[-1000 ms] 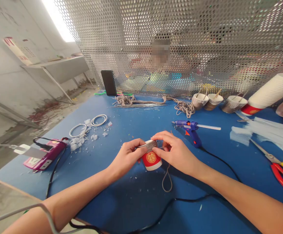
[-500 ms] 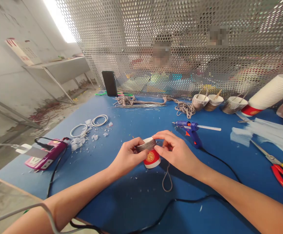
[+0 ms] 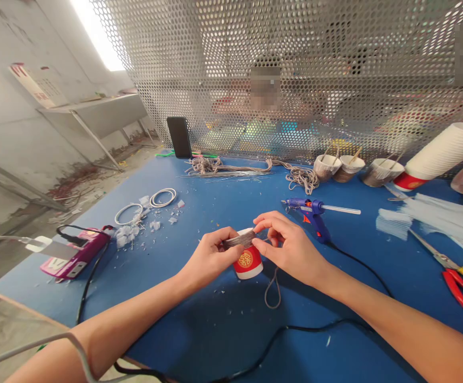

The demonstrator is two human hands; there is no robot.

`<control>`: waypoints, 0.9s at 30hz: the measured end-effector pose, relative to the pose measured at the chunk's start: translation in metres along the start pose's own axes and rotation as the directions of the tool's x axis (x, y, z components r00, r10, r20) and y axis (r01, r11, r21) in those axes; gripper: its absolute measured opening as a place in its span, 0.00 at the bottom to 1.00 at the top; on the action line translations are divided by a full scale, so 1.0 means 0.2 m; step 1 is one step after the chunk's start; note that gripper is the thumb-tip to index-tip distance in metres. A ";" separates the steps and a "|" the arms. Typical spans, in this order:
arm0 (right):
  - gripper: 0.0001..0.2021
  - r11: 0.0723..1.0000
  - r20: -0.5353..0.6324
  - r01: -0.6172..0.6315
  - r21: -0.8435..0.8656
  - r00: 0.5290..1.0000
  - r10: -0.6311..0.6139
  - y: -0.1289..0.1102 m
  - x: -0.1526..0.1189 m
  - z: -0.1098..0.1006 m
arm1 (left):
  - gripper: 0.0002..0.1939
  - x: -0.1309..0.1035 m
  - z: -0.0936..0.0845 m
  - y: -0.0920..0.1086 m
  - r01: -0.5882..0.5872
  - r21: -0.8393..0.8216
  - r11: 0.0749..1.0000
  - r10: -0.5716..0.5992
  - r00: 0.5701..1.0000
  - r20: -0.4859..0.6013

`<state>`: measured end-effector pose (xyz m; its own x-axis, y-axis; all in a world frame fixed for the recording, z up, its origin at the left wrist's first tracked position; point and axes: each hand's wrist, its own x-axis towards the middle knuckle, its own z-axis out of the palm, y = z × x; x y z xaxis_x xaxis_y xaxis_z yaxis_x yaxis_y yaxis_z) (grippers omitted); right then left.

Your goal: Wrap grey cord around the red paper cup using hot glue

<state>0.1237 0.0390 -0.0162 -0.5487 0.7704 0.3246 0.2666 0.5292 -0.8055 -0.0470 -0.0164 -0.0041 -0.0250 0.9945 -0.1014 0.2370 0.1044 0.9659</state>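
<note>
A red and white paper cup [image 3: 247,260] with a gold emblem is held between my hands. Grey-brown cord [image 3: 241,240] wraps around its upper part. My left hand [image 3: 220,251] grips the cup from the left, thumb across the cord. On the other side, my right hand [image 3: 281,238] pinches the cord at the cup's right edge with thumb and fingertips. A loop of loose cord [image 3: 272,298] hangs below my right hand. Just beyond that hand lies a blue hot glue gun [image 3: 313,210] with a clear glue stick in its back.
Scissors [image 3: 450,266] and pale mesh strips [image 3: 434,215] lie at right. Cord-wrapped cups [image 3: 327,169] and stacked paper cups [image 3: 446,151] stand behind. White rings [image 3: 163,197], scraps and a purple power strip [image 3: 75,255] are at left. A black cable [image 3: 271,351] crosses the front.
The cup has tilted slightly, showing less of its white opening. My right hand has shifted a little along the cord, and the hanging loop has moved slightly up and left.
</note>
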 end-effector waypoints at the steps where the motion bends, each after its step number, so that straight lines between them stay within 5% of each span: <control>1: 0.03 1.000 0.009 0.016 -0.023 1.000 -0.016 0.00 0.00 -0.01 | 0.07 0.00 0.00 0.00 0.000 -0.010 1.000 0.000 1.000 -0.001; 12: 0.05 0.971 -0.018 0.192 -0.145 0.980 -0.196 0.00 -0.01 0.00 | 0.06 0.00 0.00 0.00 0.007 0.003 1.000 -0.007 1.000 -0.004; 27: 0.07 0.994 -0.029 0.062 -0.091 0.997 -0.065 0.01 -0.03 0.04 | 0.05 -0.01 0.01 -0.01 -0.077 0.151 0.986 0.084 0.996 -0.040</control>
<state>0.1202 0.0328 -0.0229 -0.5413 0.7445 0.3907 0.3028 0.6061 -0.7355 -0.0464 -0.0190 -0.0068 -0.0437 0.9990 -0.0105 0.3821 0.0264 0.9237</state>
